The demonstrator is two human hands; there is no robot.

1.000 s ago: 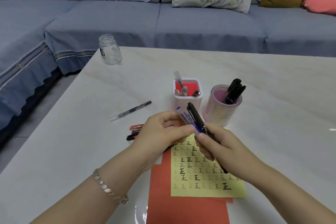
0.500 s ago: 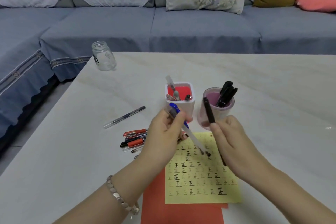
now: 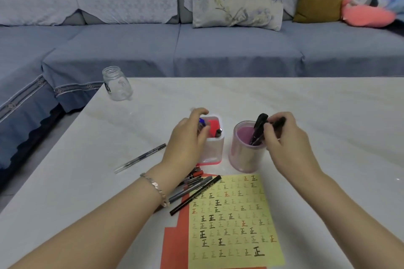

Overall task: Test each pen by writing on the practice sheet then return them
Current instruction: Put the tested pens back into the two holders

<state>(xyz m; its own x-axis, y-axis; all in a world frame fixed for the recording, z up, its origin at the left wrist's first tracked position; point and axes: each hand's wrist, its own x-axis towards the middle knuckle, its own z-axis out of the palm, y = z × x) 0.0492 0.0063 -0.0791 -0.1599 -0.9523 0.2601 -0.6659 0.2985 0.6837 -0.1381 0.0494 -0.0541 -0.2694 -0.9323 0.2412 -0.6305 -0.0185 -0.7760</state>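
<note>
1. Returning step: beyond the practice sheet [image 3: 234,220], the left hand [image 3: 188,140] has its grip pinching a blue pen [image 3: 202,121] at the square holder [image 3: 215,153]. The right hand [image 3: 284,137] has its grip pinching a black pen [image 3: 279,122] at the round cup [image 3: 242,155].
2. Next, probably: release both upright.

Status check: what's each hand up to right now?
Left hand holds blue pen at square holder. Right hand grips black pen over round cup. Nothing blocking.

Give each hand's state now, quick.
Left hand: grips a blue-capped pen at the white square holder.
Right hand: pinches a black pen over the round pink cup.
</note>
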